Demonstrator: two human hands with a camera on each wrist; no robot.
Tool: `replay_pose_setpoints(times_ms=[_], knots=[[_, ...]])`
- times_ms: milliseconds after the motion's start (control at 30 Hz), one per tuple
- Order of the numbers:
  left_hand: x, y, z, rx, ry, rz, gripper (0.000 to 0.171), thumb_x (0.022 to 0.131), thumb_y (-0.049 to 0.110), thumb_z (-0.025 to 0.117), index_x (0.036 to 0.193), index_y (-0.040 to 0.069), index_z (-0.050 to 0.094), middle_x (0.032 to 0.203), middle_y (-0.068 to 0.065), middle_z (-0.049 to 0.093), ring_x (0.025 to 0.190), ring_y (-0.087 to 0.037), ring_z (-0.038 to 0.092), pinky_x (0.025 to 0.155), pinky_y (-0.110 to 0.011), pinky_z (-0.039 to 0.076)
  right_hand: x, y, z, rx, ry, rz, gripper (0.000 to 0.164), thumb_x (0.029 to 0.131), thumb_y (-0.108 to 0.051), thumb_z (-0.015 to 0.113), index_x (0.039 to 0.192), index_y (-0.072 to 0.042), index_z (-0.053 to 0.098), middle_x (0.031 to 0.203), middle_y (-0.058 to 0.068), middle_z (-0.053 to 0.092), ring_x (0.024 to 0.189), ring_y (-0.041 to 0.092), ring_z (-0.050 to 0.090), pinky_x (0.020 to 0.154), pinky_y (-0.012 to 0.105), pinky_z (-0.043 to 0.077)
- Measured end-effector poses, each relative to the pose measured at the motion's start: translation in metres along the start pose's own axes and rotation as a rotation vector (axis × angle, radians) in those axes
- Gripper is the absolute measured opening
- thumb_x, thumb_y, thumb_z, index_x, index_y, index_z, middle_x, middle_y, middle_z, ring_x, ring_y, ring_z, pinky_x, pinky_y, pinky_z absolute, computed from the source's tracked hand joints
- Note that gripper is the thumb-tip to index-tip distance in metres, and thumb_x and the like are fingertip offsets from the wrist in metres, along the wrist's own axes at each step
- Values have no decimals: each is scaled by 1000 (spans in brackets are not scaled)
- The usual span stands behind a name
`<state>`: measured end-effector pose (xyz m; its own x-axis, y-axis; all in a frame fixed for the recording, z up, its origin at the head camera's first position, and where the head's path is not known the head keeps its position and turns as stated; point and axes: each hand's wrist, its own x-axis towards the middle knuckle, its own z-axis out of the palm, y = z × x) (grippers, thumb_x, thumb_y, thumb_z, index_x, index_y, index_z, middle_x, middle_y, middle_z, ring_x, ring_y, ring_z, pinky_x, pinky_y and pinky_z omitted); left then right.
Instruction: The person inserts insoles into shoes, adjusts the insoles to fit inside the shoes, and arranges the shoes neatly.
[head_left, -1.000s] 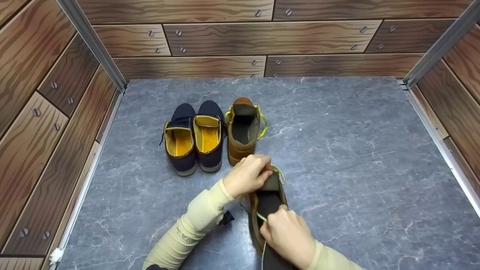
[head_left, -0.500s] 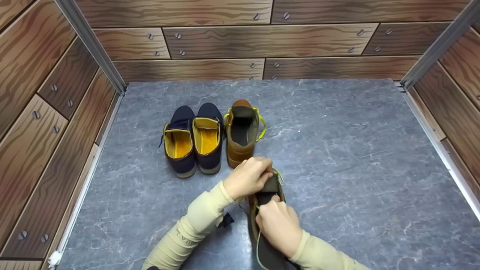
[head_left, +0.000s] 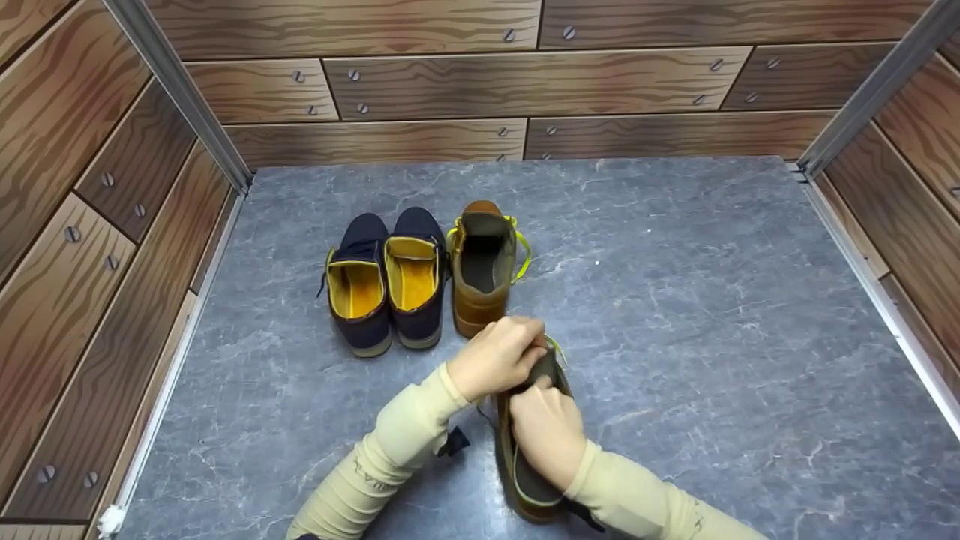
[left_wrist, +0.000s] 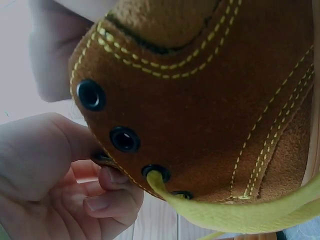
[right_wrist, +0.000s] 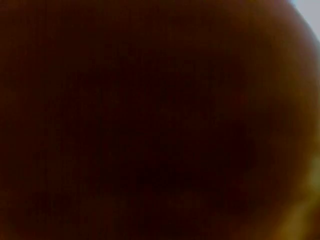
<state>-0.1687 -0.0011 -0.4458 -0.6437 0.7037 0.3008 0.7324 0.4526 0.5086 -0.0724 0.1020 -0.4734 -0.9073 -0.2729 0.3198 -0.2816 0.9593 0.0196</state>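
Note:
A brown suede shoe (head_left: 537,511) with yellow stitching sits at the front of the floor, toe pointing away. My left hand (head_left: 496,358) grips it at the lace opening, thumb and fingers pinching the eyelet edge. In the left wrist view, a yellow shoelace (left_wrist: 225,215) leaves one dark eyelet, while the eyelets (left_wrist: 91,95) nearer the collar have no lace in them. My right hand (head_left: 551,433), fingers curled, is over the shoe's mouth by the tongue (head_left: 541,369). The lace loops back from this hand along the collar; its fingertips are hidden. The right wrist view is dark and blurred.
Beyond my left hand stands the matching brown shoe (head_left: 481,300) with a yellow lace. A pair of navy shoes with yellow insides, a left one (head_left: 364,330) and a right one (head_left: 421,322), stands beside it. Wood-patterned walls (head_left: 525,82) enclose the grey marbled floor (head_left: 712,315).
My right hand has moved forward along the shoe toward the tongue, and the lace trailing from it now curves inside the heel. My left hand keeps its hold in nearly the same place.

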Motion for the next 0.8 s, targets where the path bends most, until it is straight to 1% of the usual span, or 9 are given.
replay_pose_setpoints(times_ms=[100,233,367,467,633,800], knots=[[0,0,0,-3,-6,-1,5,90,5,66,86,6,64,85,-4,67,77,-19,67,68,-31,54,-1,-1,7,-13,29,5,13,73,1,66,61,1,63,65,17,51,45,30,58,38,41,47],[0,2,-1,1,-13,-6,4,90,6,66,86,6,64,84,-5,67,76,-19,67,67,-31,54,-6,-1,18,-5,43,15,14,73,0,66,60,1,62,64,17,50,46,30,58,38,40,47],[0,3,-2,8,-13,-5,5,90,7,66,86,7,64,84,-4,67,75,-19,66,64,-30,53,-9,0,30,-56,94,1,16,74,-3,66,59,-1,60,61,15,50,45,27,57,38,37,48],[0,4,-2,7,-9,-2,6,91,7,66,85,7,63,84,-4,67,74,-19,66,64,-30,53,-9,0,34,-75,127,5,17,75,-4,67,60,-1,60,60,15,51,45,27,57,38,36,48],[0,3,-2,2,-9,-12,5,91,7,66,86,7,63,85,-4,68,75,-19,66,64,-30,54,-9,1,35,-45,119,24,17,75,-5,68,61,-2,61,61,16,52,48,28,58,39,38,49],[0,2,-1,0,-11,-17,5,91,7,66,87,7,63,85,-4,68,75,-19,66,65,-31,54,-7,1,37,-70,118,4,18,75,-6,69,60,-2,60,60,15,51,47,27,57,38,37,49]])
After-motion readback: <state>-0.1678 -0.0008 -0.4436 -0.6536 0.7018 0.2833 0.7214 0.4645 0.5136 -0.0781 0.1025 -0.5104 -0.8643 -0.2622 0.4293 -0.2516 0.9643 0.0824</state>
